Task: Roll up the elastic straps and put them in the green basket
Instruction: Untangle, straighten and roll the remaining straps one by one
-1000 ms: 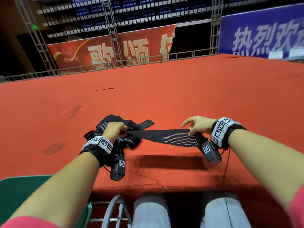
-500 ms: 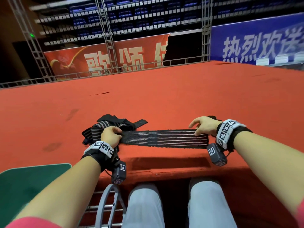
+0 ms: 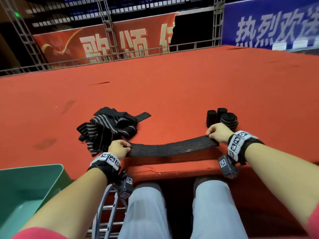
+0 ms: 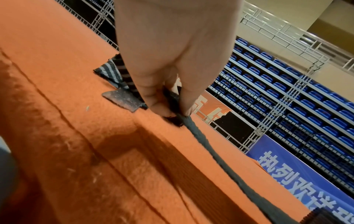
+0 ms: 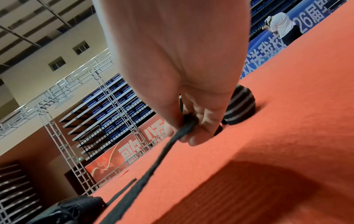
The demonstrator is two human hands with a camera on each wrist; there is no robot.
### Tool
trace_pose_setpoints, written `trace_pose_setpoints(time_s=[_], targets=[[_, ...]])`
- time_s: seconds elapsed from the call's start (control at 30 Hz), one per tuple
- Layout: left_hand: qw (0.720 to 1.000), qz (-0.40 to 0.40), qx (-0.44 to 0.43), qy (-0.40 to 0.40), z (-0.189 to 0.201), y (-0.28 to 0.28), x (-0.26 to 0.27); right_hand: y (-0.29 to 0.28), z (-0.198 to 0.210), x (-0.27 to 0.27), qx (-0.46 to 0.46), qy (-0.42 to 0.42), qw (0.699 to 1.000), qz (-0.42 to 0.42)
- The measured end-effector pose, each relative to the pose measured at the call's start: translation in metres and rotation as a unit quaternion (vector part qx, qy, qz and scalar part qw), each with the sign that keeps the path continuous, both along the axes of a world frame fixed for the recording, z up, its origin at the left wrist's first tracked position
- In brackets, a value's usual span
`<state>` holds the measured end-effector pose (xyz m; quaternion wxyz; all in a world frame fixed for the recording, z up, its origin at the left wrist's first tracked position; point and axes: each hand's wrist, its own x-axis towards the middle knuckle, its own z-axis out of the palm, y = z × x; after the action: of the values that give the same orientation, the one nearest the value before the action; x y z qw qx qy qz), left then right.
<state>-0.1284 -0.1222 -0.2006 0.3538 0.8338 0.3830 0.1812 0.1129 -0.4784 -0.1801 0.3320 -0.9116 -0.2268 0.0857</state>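
Observation:
A black elastic strap with thin grey stripes hangs stretched between my hands, just above the red carpeted platform. My left hand pinches its left end. My right hand pinches its right end. A loose pile of unrolled straps lies behind my left hand. Three rolled straps stand behind my right hand; one of them shows in the right wrist view. The green basket sits below the platform at the lower left.
The platform's front edge runs just under the strap, with my knees below it. A grey metal frame stands by my left leg. Metal railings and banners line the far side. A person stands far off.
The strap has been pulled longer and lifted; my right hand moved right toward the rolled straps and now pinches the end. My left hand stayed at the pile's near edge. The view tilted down.

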Motion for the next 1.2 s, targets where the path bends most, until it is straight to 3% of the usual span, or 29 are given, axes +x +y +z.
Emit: trace_pose_setpoints(time_s=[0.7, 0.9, 1.2], targets=[[0.991, -0.033, 0.062, 0.114, -0.019, -0.006, 0.013, 0.001, -0.038, 0.006, -0.053, 0.046, 0.997, -0.022], [0.992, 0.001, 0.064, 0.109, -0.003, -0.008, 0.013, 0.012, -0.021, 0.001, -0.026, 0.035, 0.999, -0.023], [0.993, -0.057, 0.073, 0.075, 0.045, 0.006, 0.027, 0.085, 0.024, -0.010, 0.017, 0.026, 0.999, 0.041]])
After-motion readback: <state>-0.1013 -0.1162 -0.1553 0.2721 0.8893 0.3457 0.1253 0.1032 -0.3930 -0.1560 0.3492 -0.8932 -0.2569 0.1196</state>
